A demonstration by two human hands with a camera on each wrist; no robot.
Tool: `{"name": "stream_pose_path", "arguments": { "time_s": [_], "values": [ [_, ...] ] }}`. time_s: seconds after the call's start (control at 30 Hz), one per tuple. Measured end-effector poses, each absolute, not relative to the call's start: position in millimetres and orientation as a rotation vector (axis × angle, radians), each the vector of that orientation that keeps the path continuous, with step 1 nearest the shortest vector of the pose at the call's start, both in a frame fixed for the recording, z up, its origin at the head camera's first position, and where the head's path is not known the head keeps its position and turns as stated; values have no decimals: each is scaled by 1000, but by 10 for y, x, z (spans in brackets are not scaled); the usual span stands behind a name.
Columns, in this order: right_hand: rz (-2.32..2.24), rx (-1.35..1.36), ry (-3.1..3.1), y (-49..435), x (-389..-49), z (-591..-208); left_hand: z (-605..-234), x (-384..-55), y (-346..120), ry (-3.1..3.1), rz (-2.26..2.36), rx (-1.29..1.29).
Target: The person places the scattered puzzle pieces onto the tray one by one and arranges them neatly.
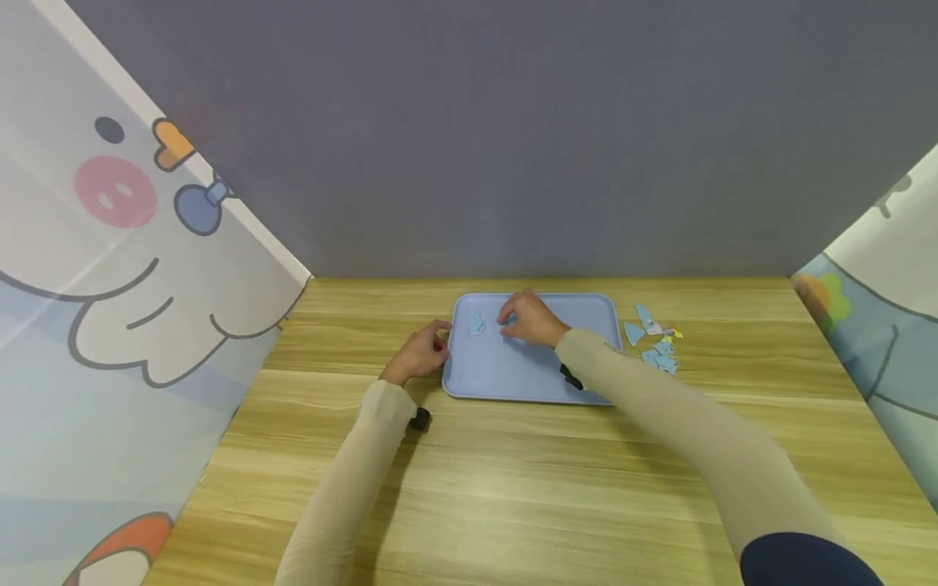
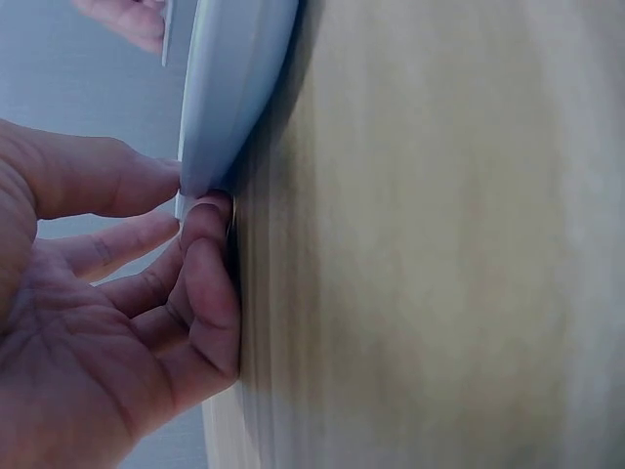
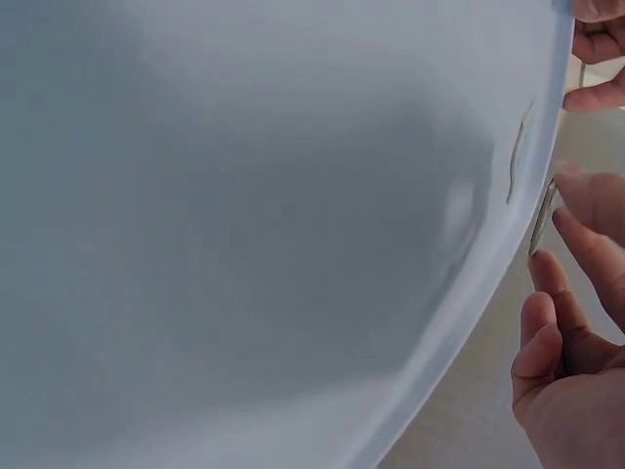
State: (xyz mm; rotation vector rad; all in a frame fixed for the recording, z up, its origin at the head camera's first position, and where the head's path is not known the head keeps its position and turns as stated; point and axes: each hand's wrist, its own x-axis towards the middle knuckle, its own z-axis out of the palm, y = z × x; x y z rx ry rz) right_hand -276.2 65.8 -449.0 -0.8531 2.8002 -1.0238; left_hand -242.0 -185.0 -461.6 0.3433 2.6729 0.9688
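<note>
A blue rectangular tray (image 1: 513, 374) lies on the wooden table. At its left rim, my left hand (image 1: 422, 352) pinches the edge, and the left wrist view shows the thumb on top with curled fingers below. Over the upper middle of the tray, my right hand (image 1: 532, 319) pinches a small flat puzzle piece (image 3: 543, 217), seen edge-on in the right wrist view. The held piece is mostly covered by the fingers in the head view. Another light-blue puzzle piece (image 1: 477, 325) lies flat in the tray's upper left, between the two hands.
Right of the tray, several loose puzzle pieces (image 1: 661, 358) lie in a cluster, some overlapping, blue with white and yellow parts. A grey panel (image 1: 513, 163) rises behind the table (image 1: 498, 488). Cartoon-printed walls (image 1: 183, 342) stand at both sides.
</note>
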Motion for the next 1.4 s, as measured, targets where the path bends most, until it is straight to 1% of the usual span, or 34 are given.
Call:
{"name": "stream_pose_path", "arguments": {
  "time_s": [0.2, 0.4, 0.83, 1.13, 1.4],
  "values": [
    [-1012, -816, 2841, 543, -2822, -4585, -4630, -2425, -1850, 2679, 962, 339],
    [-992, -681, 2862, 459, -2859, -4635, -4630, -2412, -1828, 2682, 958, 326],
    [-983, -524, 2852, 451, -2897, -4658, -4625, -2407, -1796, 2686, 976, 342],
    [-999, -600, 2853, 485, -2879, -4635, -4629, -2416, -1812, 2676, 973, 329],
    [-1018, -647, 2880, 612, -2880, -4520, -4616, -2414, -1848, 2678, 971, 327]
  ]
}}
